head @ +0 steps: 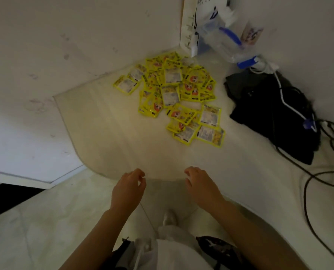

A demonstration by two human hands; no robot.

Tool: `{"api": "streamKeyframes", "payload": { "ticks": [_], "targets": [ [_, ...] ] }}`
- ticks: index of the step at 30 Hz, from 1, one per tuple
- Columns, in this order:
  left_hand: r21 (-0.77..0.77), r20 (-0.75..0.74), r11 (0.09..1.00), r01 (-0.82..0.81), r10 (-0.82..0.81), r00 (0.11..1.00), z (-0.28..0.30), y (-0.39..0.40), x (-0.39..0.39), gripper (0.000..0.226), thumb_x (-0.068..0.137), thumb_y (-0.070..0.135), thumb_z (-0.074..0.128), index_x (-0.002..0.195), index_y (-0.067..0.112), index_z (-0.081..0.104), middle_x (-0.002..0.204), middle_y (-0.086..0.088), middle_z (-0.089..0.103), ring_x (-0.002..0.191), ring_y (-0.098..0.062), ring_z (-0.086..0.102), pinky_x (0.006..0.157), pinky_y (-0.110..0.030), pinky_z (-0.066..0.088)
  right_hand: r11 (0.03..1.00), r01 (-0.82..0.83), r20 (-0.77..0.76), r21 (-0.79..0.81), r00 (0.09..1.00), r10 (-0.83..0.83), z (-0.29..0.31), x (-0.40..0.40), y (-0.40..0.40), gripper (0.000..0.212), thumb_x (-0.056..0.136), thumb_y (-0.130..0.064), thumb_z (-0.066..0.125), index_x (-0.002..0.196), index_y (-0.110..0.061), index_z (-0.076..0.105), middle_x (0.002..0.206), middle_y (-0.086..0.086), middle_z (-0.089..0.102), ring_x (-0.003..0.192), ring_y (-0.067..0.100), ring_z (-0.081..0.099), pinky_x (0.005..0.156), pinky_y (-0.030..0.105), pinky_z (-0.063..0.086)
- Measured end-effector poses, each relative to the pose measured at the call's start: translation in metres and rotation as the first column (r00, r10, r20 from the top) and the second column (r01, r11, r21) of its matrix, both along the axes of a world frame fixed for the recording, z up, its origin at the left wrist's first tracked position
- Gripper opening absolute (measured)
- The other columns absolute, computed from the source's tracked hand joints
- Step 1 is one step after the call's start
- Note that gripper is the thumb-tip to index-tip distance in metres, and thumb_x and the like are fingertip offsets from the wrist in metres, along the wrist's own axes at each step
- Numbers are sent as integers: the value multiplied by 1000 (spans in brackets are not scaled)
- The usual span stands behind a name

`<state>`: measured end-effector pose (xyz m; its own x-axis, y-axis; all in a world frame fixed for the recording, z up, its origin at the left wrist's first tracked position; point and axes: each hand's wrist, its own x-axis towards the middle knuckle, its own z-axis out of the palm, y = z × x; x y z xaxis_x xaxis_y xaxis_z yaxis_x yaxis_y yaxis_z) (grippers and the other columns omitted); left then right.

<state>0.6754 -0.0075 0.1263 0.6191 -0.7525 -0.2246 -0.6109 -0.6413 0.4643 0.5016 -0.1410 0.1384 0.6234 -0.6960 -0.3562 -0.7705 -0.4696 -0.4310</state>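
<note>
Dim and blurry down here: my fingers [139, 174] curl under, tips partly hidden. Left hand [128, 189] and right hand [200, 185] hang loosely curled, holding nothing, over the near edge of the mat [107, 137]. Well ahead on it lies the heap of yellow packets [172, 94], print unreadable. Further right, a black bag [269, 114].

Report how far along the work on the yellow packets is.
Done: nothing visibly gathered; the flat yellow printed packets lie in a loose heap on the cream mat. In hand: nothing; left hand and right hand hover empty at the mat's near edge. Left: the whole heap.
</note>
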Motion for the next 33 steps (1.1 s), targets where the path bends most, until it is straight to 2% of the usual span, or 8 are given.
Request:
{"api": "streamKeyframes", "payload": {
  "ticks": [5, 9, 13, 17, 22, 28, 33],
  "targets": [
    [8, -42, 1000, -4, 4, 999, 5, -47, 32, 19, 95, 28, 51, 110, 22, 61, 101, 2, 66, 94, -15, 58, 80, -30, 49, 1000, -8, -4, 28, 1000, 8, 5, 36, -49, 34, 98, -25, 36, 129, -16, 47, 128, 4, 52, 117, 22, 47, 93, 34, 44],
    [7, -35, 1000, -9, 10, 999, 7, -81, 63, 20, 94, 30, 52, 111, 23, 61, 101, 5, 65, 96, -14, 58, 77, -27, 47, 999, 17, 4, 50, 1000, -17, 5, 66, -82, 34, 98, -25, 36, 129, -16, 47, 129, 4, 51, 118, 22, 46, 94, 34, 43],
    [14, -74, 1000, 9, -8, 997, 6, -121, 98, 21, 91, 30, 55, 110, 24, 61, 99, 8, 65, 98, -15, 58, 78, -31, 48, 999, 46, 21, 21, 999, -46, 3, 98, -116, 34, 98, -24, 40, 127, -11, 49, 126, 10, 53, 114, 27, 50, 84, 33, 42],
    [-28, -121, 999, 33, -37, 992, 4, -170, 135, 21, 87, 20, 58, 107, 15, 62, 100, -1, 66, 95, -22, 61, 77, -32, 47, 993, 115, 17, -27, 993, -115, 4, 129, -150, 29, 97, -22, 43, 121, -9, 53, 120, 13, 54, 111, 31, 51, 86, 39, 45],
    [-42, -120, 998, 53, -57, 991, 3, -227, 169, 29, 87, 15, 58, 115, 10, 59, 115, -11, 57, 105, -31, 56, 84, -42, 48, 988, 152, -74, -40, 985, -154, -1, 157, -185, 32, 96, -22, 46, 124, -7, 49, 125, 13, 49, 114, 31, 47, 89, 40, 45],
    [93, -84, 995, 44, -36, 996, -12, -267, 175, 54, 89, 35, 61, 133, 11, 43, 130, -11, 47, 119, -31, 45, 91, -42, 45, 987, 158, -229, -36, 960, -162, -7, 175, -214, 54, 93, -33, 53, 138, -8, 35, 138, 13, 37, 127, 35, 37, 97, 41, 40],
    [200, 4, 980, 4, -4, 1000, -21, -282, 171, 74, 82, 45, 68, 136, 8, 36, 133, -12, 40, 123, -34, 38, 98, -42, 40, 992, 122, -350, -15, 929, -120, -19, 186, -227, 60, 88, -31, 60, 138, -8, 34, 135, 14, 40, 124, 37, 38, 101, 40, 36]
  ]
}}
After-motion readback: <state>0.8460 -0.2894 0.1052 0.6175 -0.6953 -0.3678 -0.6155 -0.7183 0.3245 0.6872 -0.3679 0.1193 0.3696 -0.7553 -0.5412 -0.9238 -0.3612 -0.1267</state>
